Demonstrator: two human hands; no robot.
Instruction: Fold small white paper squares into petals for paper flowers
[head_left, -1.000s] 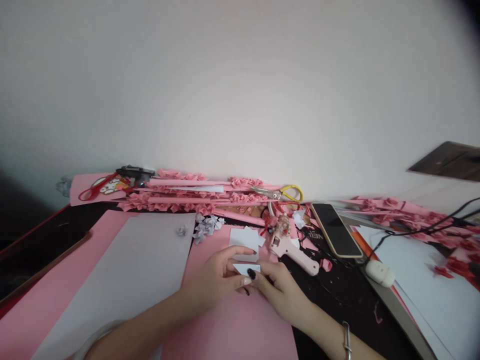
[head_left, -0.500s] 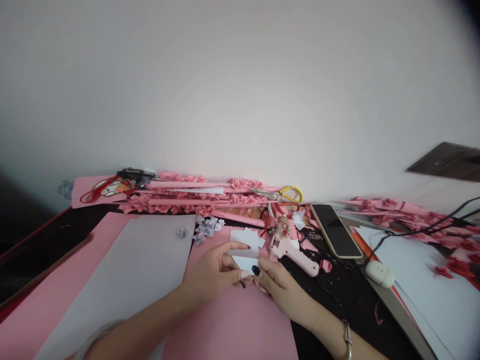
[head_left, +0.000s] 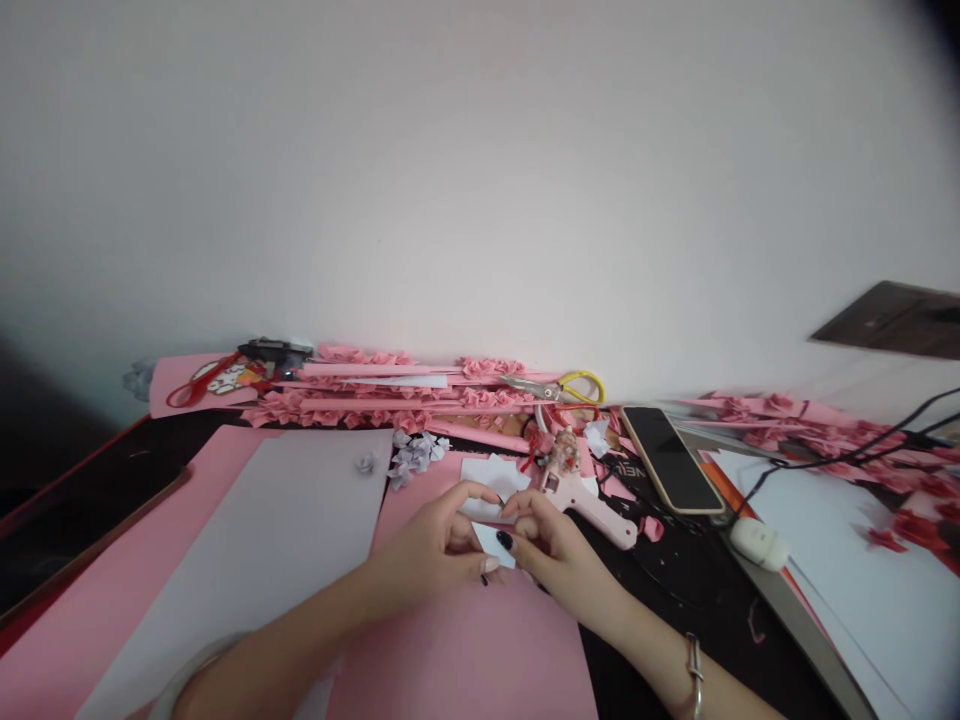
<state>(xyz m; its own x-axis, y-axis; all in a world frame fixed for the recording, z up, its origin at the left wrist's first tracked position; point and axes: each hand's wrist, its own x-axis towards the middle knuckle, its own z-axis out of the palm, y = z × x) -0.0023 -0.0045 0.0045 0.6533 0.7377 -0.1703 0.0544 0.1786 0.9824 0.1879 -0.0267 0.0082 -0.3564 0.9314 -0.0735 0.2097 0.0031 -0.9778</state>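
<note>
A small piece of white paper [head_left: 493, 543] is held between my two hands, above a pink sheet [head_left: 480, 650]. My left hand [head_left: 442, 540] pinches its left side and lower edge, the index finger arched over the top. On the right side, my right hand [head_left: 551, 545] grips it with the thumb on its face and the index finger curled near the left fingertip. Just behind the hands lie more white paper pieces [head_left: 491, 472]. Small white paper flowers [head_left: 414, 457] sit to the left of these, and a pink glue gun [head_left: 592, 508] rests to the right.
Pink paper flower stems [head_left: 375, 405] line the wall, with yellow-handled scissors [head_left: 566, 387] on them. A large white sheet [head_left: 247, 560] lies at left. To the right are a phone [head_left: 675, 465], a white earbud case [head_left: 759, 543], black cables [head_left: 832, 463] and white paper sheets [head_left: 847, 570].
My right index finger has lifted and curled over toward the left fingertip. The small white paper has turned and tilted between my hands.
</note>
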